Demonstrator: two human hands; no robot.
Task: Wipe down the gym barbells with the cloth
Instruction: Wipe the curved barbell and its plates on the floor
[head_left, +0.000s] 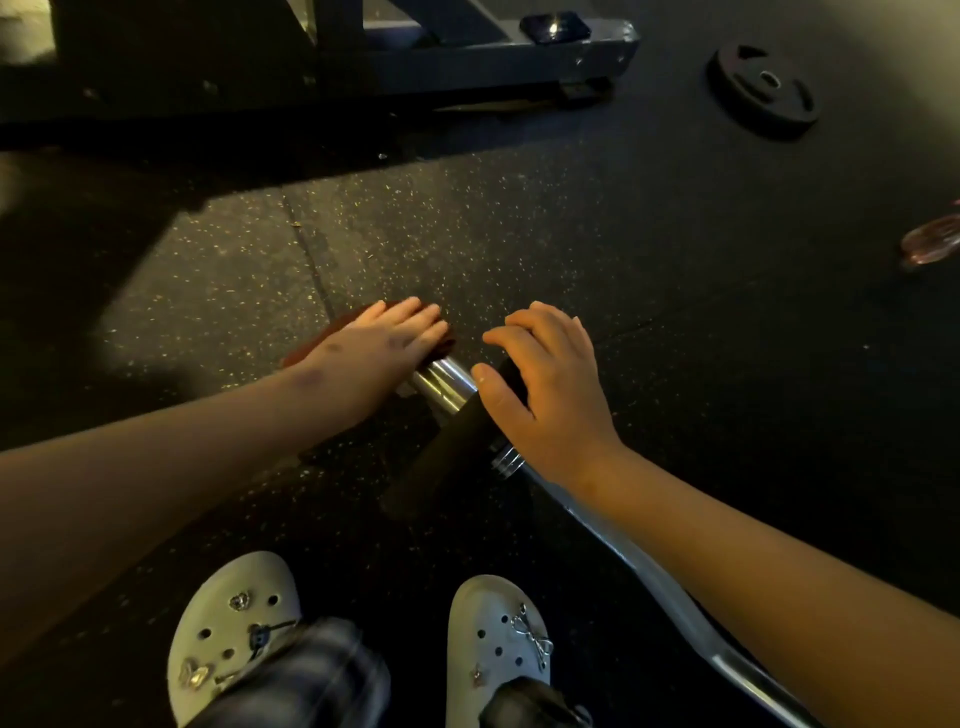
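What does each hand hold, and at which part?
Left hand presses the cloth on the barbell end; right hand grips the black plate by its top rim.

The barbell lies on the floor — cloth at its far end, loose plate well beyond, rightward.

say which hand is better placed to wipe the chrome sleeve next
Left: left hand lies flat on the reddish-brown cloth beside the chrome barbell sleeve; right hand holds the black plate.
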